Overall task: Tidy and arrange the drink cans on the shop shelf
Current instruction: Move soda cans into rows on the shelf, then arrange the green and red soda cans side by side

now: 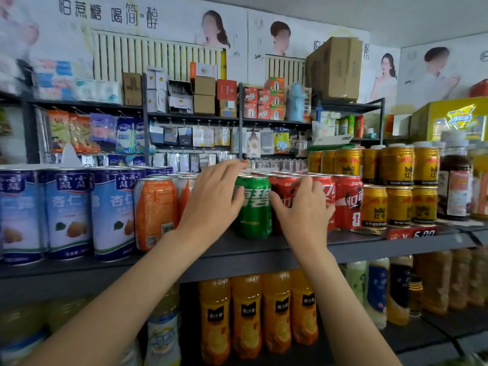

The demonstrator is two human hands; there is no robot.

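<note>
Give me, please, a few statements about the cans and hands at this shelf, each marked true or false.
1. The green can stands upright between both hands. True.
2. The left hand rests on the gold cans. False: it is beside the green can, in front of the orange can; the gold cans are far right.
3. The gold cans are stacked in two layers. True.
4. The right hand lies on the red cans. True.
5. The blue-and-white cans stand right of the red cans. False: they stand at the far left.

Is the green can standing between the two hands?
Yes, the green can stands upright on the shelf with the left hand and right hand flanking it.
</note>
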